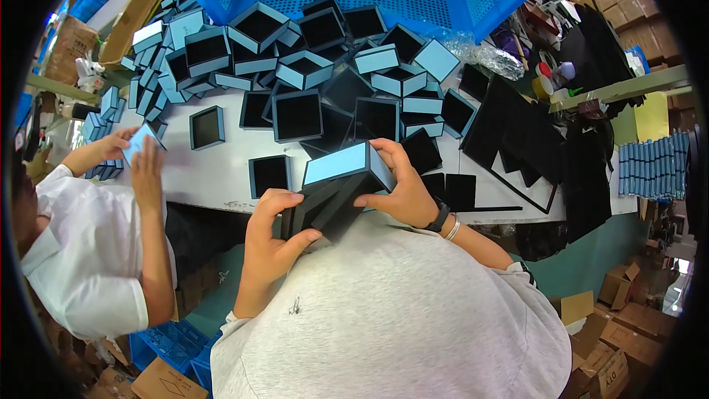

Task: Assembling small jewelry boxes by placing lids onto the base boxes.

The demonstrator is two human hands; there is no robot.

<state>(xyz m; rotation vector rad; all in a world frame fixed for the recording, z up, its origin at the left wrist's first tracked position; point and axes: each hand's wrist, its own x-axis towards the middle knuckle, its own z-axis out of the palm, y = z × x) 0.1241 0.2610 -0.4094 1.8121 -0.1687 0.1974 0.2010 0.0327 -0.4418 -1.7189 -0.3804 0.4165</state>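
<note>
In front of my chest, a small light-blue box (347, 162) is tilted, its black inside turned toward me. My right hand (402, 191) grips its right end, thumb at the near edge and fingers over the far side. My left hand (273, 240) is closed round black flat pieces (314, 207) at the box's left end; whether they are loose pads or part of the inside, I cannot tell. Just beyond, an open box with a black inside (269, 175) lies on the white table (185, 177).
A heap of light-blue boxes (303, 70) covers the table's far side, below a blue plastic crate (354, 0). Black sheets (509, 133) lie at right. To my left, a co-worker's hands (148, 166) hold a light-blue box (137, 145). Cardboard cartons (628, 340) stand at lower right.
</note>
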